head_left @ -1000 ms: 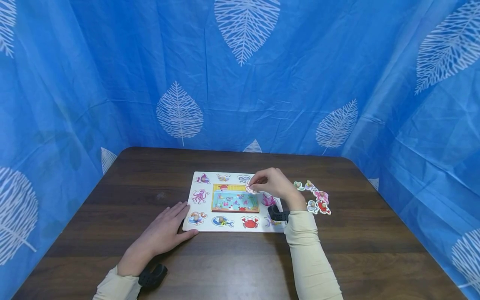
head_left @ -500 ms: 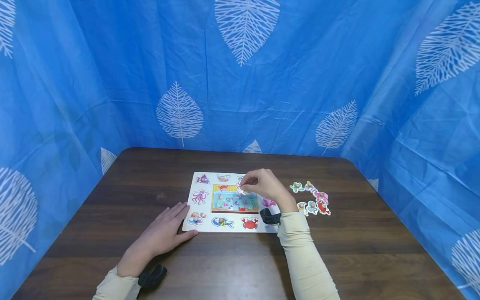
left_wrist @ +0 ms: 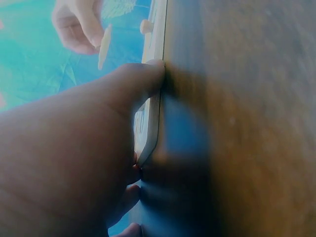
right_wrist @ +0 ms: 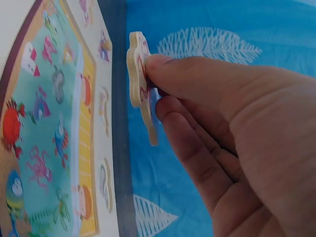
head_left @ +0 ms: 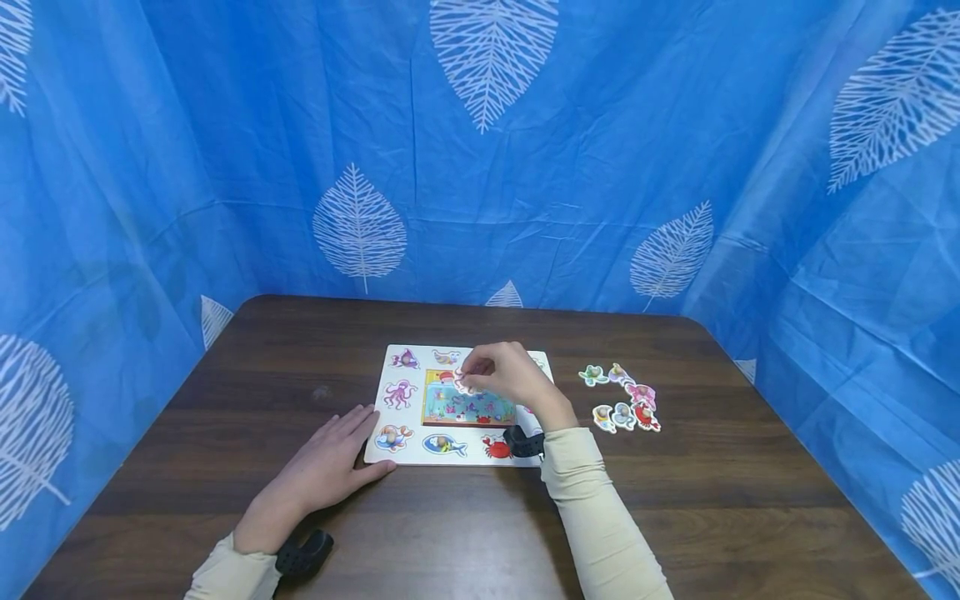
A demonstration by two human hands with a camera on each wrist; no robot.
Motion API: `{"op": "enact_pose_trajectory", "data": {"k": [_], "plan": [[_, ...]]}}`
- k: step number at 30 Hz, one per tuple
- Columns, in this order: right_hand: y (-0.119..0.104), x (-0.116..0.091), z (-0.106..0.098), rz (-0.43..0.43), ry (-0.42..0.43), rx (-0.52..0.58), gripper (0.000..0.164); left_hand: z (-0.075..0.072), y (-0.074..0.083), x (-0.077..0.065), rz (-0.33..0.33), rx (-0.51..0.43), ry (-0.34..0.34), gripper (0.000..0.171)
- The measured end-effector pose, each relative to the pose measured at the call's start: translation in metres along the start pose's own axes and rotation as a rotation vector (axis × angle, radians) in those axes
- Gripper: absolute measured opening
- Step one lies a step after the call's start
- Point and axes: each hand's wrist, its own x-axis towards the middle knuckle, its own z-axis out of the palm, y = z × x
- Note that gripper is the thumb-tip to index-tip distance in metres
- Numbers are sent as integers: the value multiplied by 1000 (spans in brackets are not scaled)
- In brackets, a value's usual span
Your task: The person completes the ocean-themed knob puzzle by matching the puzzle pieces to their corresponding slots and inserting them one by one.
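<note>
My right hand (head_left: pixel 513 377) pinches a wooden puzzle piece (right_wrist: pixel 134 79) between thumb and fingers above the puzzle board. Red curly lines show on the piece, which stands nearly edge-on in the right wrist view. The white board (head_left: pixel 411 415) has an aquarium picture in its middle and sea-animal shapes around it. At its left edge lies my left hand (head_left: pixel 330 458), fingers extended, thumb along the front corner. Knobbed pieces sit in the board, among them a blue fish piece (head_left: pixel 442 443). The octopus shape (head_left: pixel 400 394) and the crab shape (head_left: pixel 495 447) show no knob.
Several loose knobbed pieces lie right of the board, including a red crab piece (head_left: pixel 645 416), a pink piece (head_left: pixel 641 394) and a green piece (head_left: pixel 593 376). The dark wooden table (head_left: pixel 720 500) is surrounded by a blue curtain (head_left: pixel 465 192).
My right hand has moved left across the board with the puzzle piece, from near the upper right shapes to over the aquarium picture. The left hand has stayed where it was.
</note>
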Motion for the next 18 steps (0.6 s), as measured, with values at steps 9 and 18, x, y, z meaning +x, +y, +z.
{"op": "enact_pose_trajectory", "data": {"k": [9, 18], "plan": [[-12, 7, 14, -36, -18, -11, 6, 0, 0, 1, -5, -1, -7, 82], [-23, 11, 27, -30, -32, -22, 6, 1, 0, 1, -7, -6, -16, 82]]}}
